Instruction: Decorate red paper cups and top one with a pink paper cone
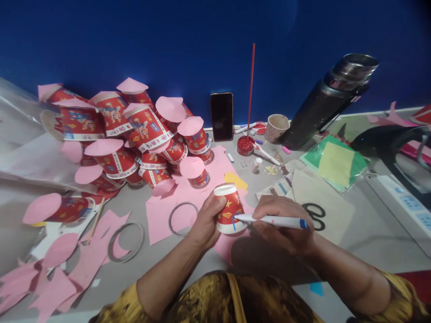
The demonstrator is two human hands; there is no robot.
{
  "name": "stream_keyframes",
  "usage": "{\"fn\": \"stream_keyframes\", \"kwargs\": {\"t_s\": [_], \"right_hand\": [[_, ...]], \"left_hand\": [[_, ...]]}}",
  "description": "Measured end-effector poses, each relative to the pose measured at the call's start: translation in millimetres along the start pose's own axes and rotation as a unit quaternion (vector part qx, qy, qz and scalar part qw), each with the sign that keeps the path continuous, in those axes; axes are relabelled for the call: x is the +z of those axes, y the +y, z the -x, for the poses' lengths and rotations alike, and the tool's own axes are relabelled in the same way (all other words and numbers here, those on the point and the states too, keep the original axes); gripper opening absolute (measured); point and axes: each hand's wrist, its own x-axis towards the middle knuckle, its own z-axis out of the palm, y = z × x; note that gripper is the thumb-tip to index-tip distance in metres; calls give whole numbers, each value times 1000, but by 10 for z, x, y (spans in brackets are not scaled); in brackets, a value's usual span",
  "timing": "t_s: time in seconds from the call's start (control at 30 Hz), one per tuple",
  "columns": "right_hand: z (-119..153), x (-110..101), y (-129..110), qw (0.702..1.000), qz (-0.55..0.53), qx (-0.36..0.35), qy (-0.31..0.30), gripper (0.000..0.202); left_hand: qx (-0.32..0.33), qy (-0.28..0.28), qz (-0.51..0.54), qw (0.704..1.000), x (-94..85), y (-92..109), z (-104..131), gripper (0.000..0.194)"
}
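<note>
Upside down in my left hand (210,215) is a red paper cup (228,217) with a white base and rim and printed yellow stars. The thumb presses on its side near the top. My right hand (283,226) is closed around a white marker (274,220) with a blue end. Its tip touches the cup's side, where a blue line shows. Black-handled scissors (314,215) lie beside my right hand. Pink paper (182,197) spreads on the table behind the cup, with a yellow paper piece (235,181) on it.
Red cups with pink paper tops (144,128) are piled at the left. Tape rings (126,255) and pink scraps (54,287) lie nearer. A phone (221,117) leans on the blue wall. Right stand a paper cup (277,128), a dark flask (323,101) and a power strip (400,208).
</note>
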Motion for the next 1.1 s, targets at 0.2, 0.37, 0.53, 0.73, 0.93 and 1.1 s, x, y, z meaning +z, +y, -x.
{"fn": "stream_keyframes", "kwargs": {"t_s": [0.2, 0.37, 0.53, 0.73, 0.93, 1.1], "right_hand": [[17, 2, 9, 1000, -5, 0, -1, 5], [-1, -1, 7, 1000, 18, 8, 12, 5], [-11, -8, 3, 1000, 17, 6, 11, 5], [0, -14, 8, 999, 27, 24, 38, 3], [-2, -21, -2, 999, 24, 16, 20, 5], [-7, -19, -4, 999, 21, 13, 31, 6]], "left_hand": [[-3, -6, 1, 1000, -4, -2, -5, 56], [-2, 0, 2, 1000, -3, -7, -4, 55], [-5, 6, 5, 1000, -11, -20, -9, 57], [-11, 4, 17, 1000, -26, -32, -7, 57], [-10, -8, 17, 1000, -35, -18, -3, 52], [-7, -12, 18, 1000, -34, -8, -1, 53]]}}
